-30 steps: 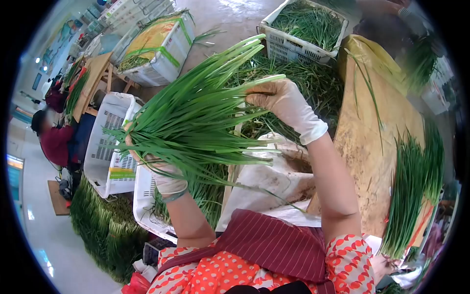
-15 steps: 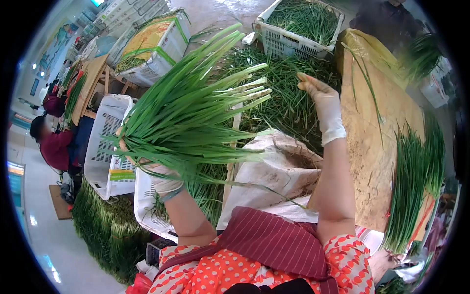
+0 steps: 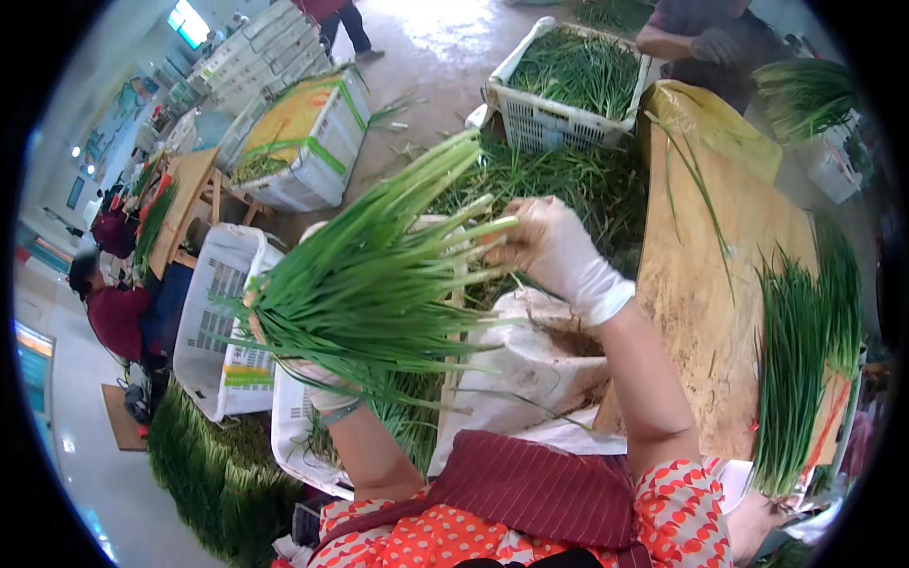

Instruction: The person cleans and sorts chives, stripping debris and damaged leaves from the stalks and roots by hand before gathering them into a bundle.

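A loose, fanned-out bunch of green garlic chives [image 3: 365,275] lies across my left hand [image 3: 327,386], pale stem ends pointing right. That hand is gloved and wrapped round the leafy side; the leaves hide most of it, with fingertips showing at the far left. My right hand [image 3: 559,251], in a white glove, is at the stem ends with its fingers pinched on chive stems. Below the bunch, a soiled white sheet [image 3: 530,350] covers my lap area. Under my right hand and beyond it is a heap of loose chive leaves [image 3: 559,175].
On the right, a wooden board [image 3: 729,246] carries tied chive bundles [image 3: 791,369]. A white crate of leaves [image 3: 568,112] stands ahead; another white crate [image 3: 222,322] is at left, above standing chives [image 3: 208,464]. A co-worker [image 3: 710,43] sits far right; other people are farther off.
My right hand has moved left and down from above the leaf heap to the stem ends. The bunch sits slightly lower in view. Another person's legs now show at the top.
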### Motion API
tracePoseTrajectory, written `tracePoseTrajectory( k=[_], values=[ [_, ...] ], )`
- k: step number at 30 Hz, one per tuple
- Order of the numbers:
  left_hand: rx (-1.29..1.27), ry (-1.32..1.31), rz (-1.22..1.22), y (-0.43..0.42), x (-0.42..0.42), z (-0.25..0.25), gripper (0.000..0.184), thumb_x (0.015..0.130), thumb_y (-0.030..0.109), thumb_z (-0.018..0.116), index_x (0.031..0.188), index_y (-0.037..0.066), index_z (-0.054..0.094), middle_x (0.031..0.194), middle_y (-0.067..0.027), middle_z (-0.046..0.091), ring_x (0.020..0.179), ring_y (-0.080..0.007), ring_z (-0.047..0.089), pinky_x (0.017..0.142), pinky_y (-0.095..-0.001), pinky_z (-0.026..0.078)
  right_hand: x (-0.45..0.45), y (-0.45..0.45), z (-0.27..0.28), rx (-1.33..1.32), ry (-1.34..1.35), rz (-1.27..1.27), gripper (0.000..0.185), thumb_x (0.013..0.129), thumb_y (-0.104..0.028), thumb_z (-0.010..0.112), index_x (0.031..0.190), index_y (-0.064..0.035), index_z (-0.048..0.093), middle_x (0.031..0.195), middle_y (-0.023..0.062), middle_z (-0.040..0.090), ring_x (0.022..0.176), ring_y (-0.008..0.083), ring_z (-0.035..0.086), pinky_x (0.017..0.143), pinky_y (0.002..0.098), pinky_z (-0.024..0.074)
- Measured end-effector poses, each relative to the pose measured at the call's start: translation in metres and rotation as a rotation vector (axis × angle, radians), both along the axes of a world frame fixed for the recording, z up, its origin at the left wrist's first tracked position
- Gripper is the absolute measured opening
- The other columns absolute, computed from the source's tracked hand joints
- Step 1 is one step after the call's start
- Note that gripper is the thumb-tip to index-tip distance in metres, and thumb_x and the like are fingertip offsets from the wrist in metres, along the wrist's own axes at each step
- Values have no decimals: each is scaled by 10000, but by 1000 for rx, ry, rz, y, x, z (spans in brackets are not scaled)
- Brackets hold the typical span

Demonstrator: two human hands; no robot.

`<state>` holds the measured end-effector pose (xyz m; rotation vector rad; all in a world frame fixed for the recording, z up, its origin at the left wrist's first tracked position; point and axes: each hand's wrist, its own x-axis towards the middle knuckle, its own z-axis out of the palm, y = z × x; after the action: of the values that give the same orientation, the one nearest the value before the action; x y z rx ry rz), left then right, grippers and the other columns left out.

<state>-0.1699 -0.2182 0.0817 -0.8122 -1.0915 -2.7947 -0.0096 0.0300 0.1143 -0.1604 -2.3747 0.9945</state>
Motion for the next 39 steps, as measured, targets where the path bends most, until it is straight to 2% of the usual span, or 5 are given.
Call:
tracePoseTrajectory(
  k=[3, 9, 11, 32, 39],
  values=[
    [-152, 124, 136, 7, 15, 12, 409, 962, 348, 357, 1222, 42, 434, 1194, -128, 522, 1038, -222, 550, 915, -391, 465, -6, -6, -21, 297, 201, -31, 156, 683, -198, 733, 817, -126, 698, 801, 82, 638, 722, 241, 593, 706, 327, 450],
    [89, -65, -187, 18, 4, 17, 512, 931, 376, 436, 1293, 26, 346, 1222, -98, 496, 1108, -201, 495, 954, -375, 411, 17, -15, -43, -990, 296, -49, 203, 838, -272, 648, 832, -69, 653, 685, 7, 566, 650, 73, 497, 591, 195, 362],
    [-475, 475, 415, 35, 14, 19, 510, 925, 389, 443, 1313, 69, 362, 1244, -86, 487, 1137, -207, 475, 957, -378, 410, 43, 0, -49, -1022, 338, -191, 278, 874, -318, 603, 835, -44, 630, 638, -50, 475, 601, 36, 389, 547, 197, 308],
    [-348, -846, -1027, 300, 195, -99, 161, 837, 177, 554, 913, 49, 615, 944, -99, 635, 914, -256, 592, 856, -414, 482, 307, 28, -7, -110, 205, -1033, 239, 851, -146, 615, 1079, -78, 636, 915, 43, 639, 825, 152, 563, 764, 284, 445],
    [-332, -779, -1137, 304, 232, -29, 161, 821, 162, 598, 939, 55, 625, 925, -90, 640, 855, -218, 609, 826, -357, 488, 243, 47, -23, 311, -190, -781, 976, 594, -453, 760, 1385, -81, 325, 1363, 176, 361, 1248, 349, 339, 1055, 443, 218]
  ],
)
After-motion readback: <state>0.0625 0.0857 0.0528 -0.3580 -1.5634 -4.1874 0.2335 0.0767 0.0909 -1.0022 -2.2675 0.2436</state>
